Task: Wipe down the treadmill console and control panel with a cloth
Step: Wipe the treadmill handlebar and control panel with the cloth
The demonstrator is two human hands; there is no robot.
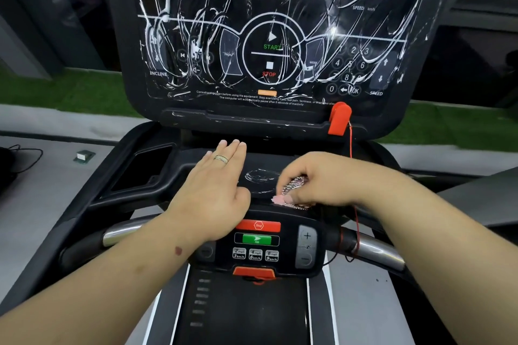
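Head view: bunched cloth point(291, 190), axis unclear.

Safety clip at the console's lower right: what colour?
Red-orange safety clip, with a thin red cord hanging from it. Head view shows it clearly.

We see a pink patterned cloth point(291, 190) under our right fingers point(288, 177), white swirled streaks on the black console point(269, 36) beyond our fingertips, and a red stop button point(258, 225) above a green go button point(256, 239) behind them.
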